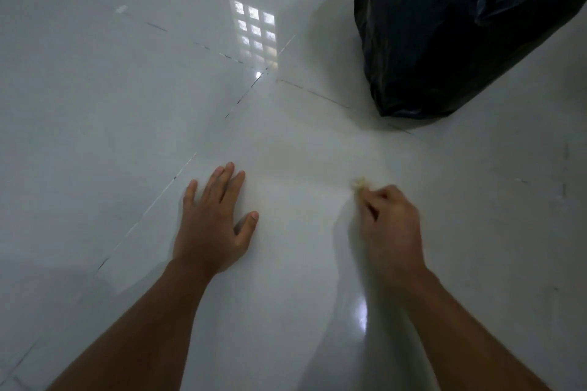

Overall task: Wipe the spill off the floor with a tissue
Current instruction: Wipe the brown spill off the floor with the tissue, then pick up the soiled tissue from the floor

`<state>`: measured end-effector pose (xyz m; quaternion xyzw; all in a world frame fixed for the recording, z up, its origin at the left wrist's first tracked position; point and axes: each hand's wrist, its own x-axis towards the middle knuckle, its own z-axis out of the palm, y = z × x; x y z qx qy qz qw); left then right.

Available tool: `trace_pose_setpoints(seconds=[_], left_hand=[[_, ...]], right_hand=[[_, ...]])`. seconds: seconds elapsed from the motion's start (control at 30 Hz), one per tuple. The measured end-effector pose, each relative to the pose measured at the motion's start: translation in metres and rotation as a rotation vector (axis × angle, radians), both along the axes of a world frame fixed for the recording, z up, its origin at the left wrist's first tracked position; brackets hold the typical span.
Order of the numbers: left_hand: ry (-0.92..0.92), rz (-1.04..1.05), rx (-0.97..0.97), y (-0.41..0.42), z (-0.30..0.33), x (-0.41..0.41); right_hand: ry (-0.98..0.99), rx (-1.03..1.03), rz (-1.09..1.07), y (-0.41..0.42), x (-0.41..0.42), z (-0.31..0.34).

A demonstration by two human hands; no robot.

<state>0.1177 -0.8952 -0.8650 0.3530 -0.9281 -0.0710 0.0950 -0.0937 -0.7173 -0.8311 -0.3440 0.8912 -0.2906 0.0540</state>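
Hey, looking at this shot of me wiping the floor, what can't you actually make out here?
Head view, the only one:
- Tissue: only a small blurred yellowish tip shows; the closed right hand covers the rest.
- Spill: just a faint tint on the glossy floor beyond the hands; its edges are lost in dim light and glare.
- Black bag: cut off by the top and right edges; contents hidden.
- Left hand: flat on the floor, palm hidden.

No legible text — no labels, no numbers.

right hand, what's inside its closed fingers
The right hand is closed around a small yellowish wad, likely the tissue; only a bit pokes out at the fingertips. The rest is covered by the fingers.
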Motion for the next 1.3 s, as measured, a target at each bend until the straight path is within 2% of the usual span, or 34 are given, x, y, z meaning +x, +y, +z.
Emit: trace_pose_setpoints(seconds=[0.07,0.17,0.27,0.33,0.4,0.5,0.57,0.6,0.7,0.83,0.9,1.13,1.3], left_hand=[[-0.015,-0.008,-0.010,-0.002,-0.001,0.000],[-0.010,-0.002,-0.014,0.001,-0.005,0.004],[-0.023,-0.014,-0.014,0.002,-0.003,0.001],[-0.022,-0.005,-0.011,0.001,-0.001,0.002],[-0.008,-0.004,-0.013,-0.001,0.000,0.000],[-0.007,-0.007,-0.005,-0.005,0.001,-0.003],[-0.023,-0.008,0.015,0.002,-0.001,-0.004],[-0.027,-0.006,0.021,0.006,-0.002,-0.003],[-0.030,-0.003,0.032,0.012,-0.003,-0.001],[-0.036,0.004,0.025,0.008,0.003,0.000],[-0.044,-0.001,0.023,0.008,0.003,-0.001],[-0.131,-0.025,0.040,0.011,-0.004,0.002],[-0.129,-0.012,0.068,0.007,0.000,-0.002]], right_hand=[[0.028,0.056,-0.075,-0.042,-0.036,-0.002],[0.069,0.041,0.201,-0.075,0.008,-0.002],[-0.028,0.007,0.561,-0.013,0.078,-0.006],[-0.129,-0.035,0.639,0.045,0.101,-0.002],[-0.147,-0.130,0.460,0.083,0.091,-0.003],[-0.070,-0.145,-0.056,0.088,0.041,-0.008],[-0.080,-0.143,-0.214,0.076,0.025,-0.008],[-0.086,-0.147,-0.180,0.070,0.027,-0.007],[-0.045,-0.043,0.148,0.067,0.052,-0.005],[-0.104,-0.216,-0.028,0.082,0.039,0.000],[-0.073,-0.238,0.062,0.088,0.038,0.006],[-0.110,-0.116,0.069,0.107,0.033,-0.005],[-0.151,-0.120,0.067,0.115,0.032,0.001]])
